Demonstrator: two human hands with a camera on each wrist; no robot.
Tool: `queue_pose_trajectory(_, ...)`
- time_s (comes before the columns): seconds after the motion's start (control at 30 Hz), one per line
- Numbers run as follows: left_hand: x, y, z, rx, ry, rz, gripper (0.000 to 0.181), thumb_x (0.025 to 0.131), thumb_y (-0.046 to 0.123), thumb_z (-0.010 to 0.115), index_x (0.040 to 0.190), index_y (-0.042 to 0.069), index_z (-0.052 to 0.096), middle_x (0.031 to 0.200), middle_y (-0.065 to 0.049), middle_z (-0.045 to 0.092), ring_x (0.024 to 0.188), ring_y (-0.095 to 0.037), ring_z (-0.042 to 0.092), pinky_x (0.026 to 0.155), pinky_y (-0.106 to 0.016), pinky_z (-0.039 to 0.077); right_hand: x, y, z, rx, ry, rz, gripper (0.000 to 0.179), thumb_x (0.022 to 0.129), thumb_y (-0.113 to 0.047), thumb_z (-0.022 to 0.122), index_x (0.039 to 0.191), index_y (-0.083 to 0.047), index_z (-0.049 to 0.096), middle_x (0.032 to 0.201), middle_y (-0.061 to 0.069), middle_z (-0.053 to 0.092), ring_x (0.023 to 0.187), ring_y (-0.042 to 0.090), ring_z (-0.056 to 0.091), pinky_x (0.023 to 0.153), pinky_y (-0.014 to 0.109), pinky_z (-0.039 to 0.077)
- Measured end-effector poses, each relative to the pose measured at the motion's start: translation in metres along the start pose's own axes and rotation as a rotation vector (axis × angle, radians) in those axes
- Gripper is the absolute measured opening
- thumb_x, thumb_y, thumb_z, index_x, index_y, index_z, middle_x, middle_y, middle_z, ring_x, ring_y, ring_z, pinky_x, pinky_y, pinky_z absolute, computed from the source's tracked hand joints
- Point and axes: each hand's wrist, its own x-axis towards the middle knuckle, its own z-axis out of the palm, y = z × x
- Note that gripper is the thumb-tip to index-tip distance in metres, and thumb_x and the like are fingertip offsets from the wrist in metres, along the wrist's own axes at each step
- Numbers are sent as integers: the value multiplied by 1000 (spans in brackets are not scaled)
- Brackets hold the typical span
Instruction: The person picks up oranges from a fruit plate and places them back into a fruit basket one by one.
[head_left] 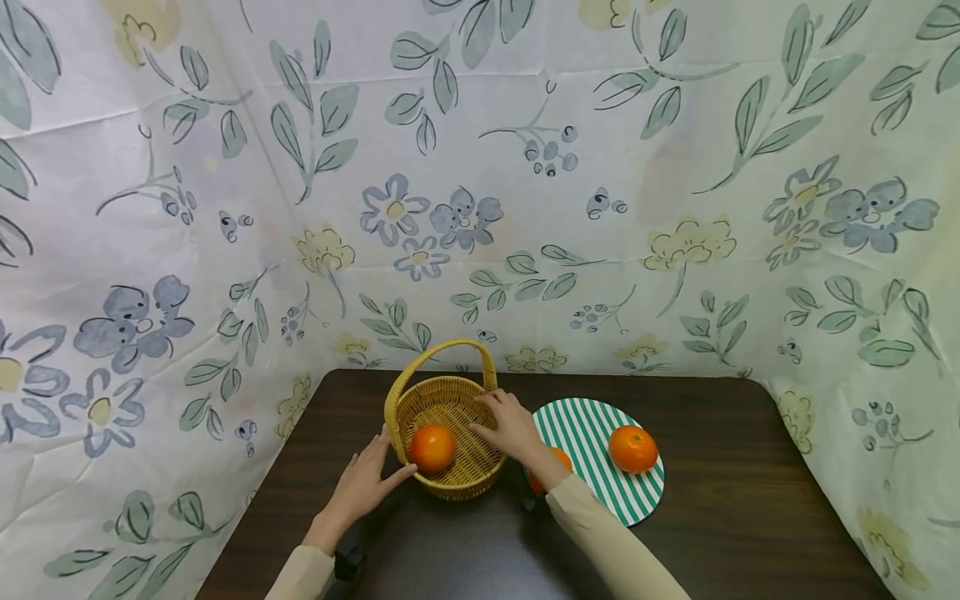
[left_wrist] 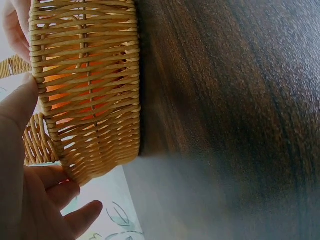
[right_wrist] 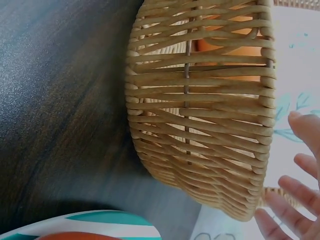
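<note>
A yellow wicker basket (head_left: 457, 492) with an arched handle stands on the table, one orange (head_left: 432, 448) inside it on the left. My left hand (head_left: 362, 482) lies along the basket's left side, thumb at the front rim and fingers stretched along the outside. In the left wrist view, its thumb and fingertips touch the woven rim. Over the right rim reaches my right hand (head_left: 513, 427), fingers spread and holding nothing. Beside the basket, a green-and-white striped plate (head_left: 592, 417) bears a second orange (head_left: 633, 449). A third orange (head_left: 564, 458) is partly hidden beneath my right wrist.
The dark wooden table (head_left: 720, 483) runs back to a floral cloth (head_left: 525, 208) that hangs behind and at both sides. The basket's handle (head_left: 442, 346) arches above its opening. The plate's left edge lies close under my right forearm.
</note>
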Motion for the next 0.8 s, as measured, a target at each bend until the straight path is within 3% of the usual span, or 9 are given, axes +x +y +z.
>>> queue_pose_trajectory(0.17, 0, 0, 0, 3, 3, 3, 96, 83, 66, 49, 150, 10, 12, 152, -13, 22, 138, -34, 25, 105, -65, 17, -3, 1, -6, 28, 6, 14, 52, 84, -46, 64, 127, -18, 57, 115, 4, 55, 96, 18, 53, 65, 31, 49)
queue_pose_trajectory(0.4, 1, -1, 1, 0, 0, 6, 93, 84, 64, 50, 150, 11, 12, 153, -11, 18, 139, -33, 23, 104, -66, 17, -6, 2, -16, 67, 44, 27, 52, 82, -41, 68, 125, -13, 58, 115, 7, 57, 98, 21, 53, 74, 37, 49)
queue_pose_trajectory(0.6, 2, -2, 2, 5, 4, 15, 94, 83, 66, 48, 150, 12, 11, 153, -11, 18, 139, -34, 23, 104, -67, 17, -11, 6, -22, 65, 59, 46, 49, 83, -42, 67, 125, -19, 58, 115, 5, 57, 98, 20, 54, 70, 36, 49)
queue_pose_trajectory(0.8, 2, -3, 2, 13, 7, 13, 95, 83, 67, 48, 150, 10, 11, 153, -12, 19, 138, -33, 24, 105, -66, 17, -14, 14, -25, 72, 74, 69, 53, 83, -48, 64, 126, -16, 58, 116, 5, 56, 101, 23, 54, 71, 39, 50)
